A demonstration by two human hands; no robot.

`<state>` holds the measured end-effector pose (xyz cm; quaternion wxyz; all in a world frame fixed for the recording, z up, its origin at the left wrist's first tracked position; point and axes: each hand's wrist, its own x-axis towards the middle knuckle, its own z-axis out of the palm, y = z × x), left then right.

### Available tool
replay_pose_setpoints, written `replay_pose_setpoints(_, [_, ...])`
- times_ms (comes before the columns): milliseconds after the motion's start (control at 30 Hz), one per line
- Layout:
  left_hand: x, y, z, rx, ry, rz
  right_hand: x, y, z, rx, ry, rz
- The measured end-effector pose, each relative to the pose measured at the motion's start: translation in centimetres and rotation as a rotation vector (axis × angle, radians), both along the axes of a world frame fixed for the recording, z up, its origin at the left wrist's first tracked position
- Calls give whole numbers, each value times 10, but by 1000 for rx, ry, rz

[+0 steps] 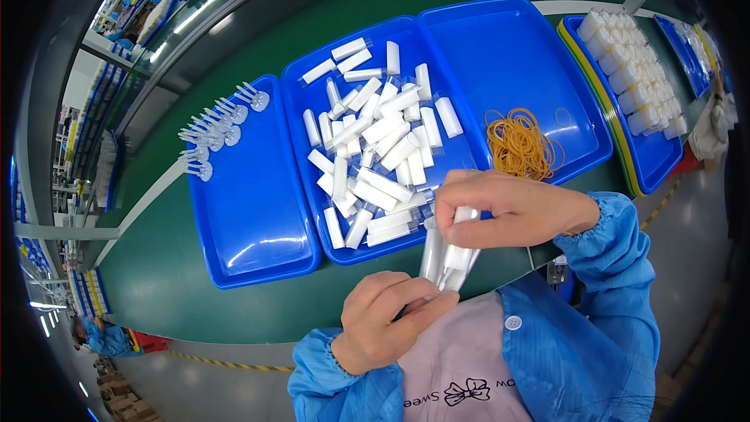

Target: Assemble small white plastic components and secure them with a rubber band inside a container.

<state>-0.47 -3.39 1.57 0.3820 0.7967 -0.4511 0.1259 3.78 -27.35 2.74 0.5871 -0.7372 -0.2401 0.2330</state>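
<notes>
In front of my chest, my right hand (508, 203) curls around the upper end of a white tube-shaped piece (462, 254) in clear plastic. My left hand (387, 316) pinches the lower end of this small bundle. Clear plastic tubing (431, 254) shows beside the white piece, and how many pieces are held cannot be made out. Beyond my hands, a blue tray (293, 90) holds a loose heap of white pieces (391, 137) with clear plastic ends. A tangle of yellow rubber bands (522, 144) lies close to my right hand.
The rubber bands lie in another blue tray (500, 39). At left, a blue tray (258, 227) has several clear disc-based stems (226, 125) along its far edge. Stacked trays at right carry banded white bundles (633, 70). Everything stands on a green table (164, 289).
</notes>
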Motion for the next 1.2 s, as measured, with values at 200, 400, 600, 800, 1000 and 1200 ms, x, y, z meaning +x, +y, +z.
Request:
replay_pose_setpoints(200, [-7,3,-13,-196,71,141,-16,15,-3,-59,-57,-37])
replay_pose_setpoints(400, [2,0,-15,-360,1245,-99,-28,19,0,-289,-422,2])
replay_pose_setpoints(600, [9,-18,-22,-516,1893,-436,-23,-14,29,-122,-515,-322])
replay_pose_setpoints(800, [12,-5,-26,-752,1758,-454,-9,-147,-23,-548,-355,-944])
replay_pose_setpoints(1000, [9,-8,-21,-890,1668,-223,-14,-170,-89,-905,-548,-945])
replay_pose_setpoints(1200, [9,-4,-35,-700,1385,-125,-14,-125,-48,-560,-527,-1032])
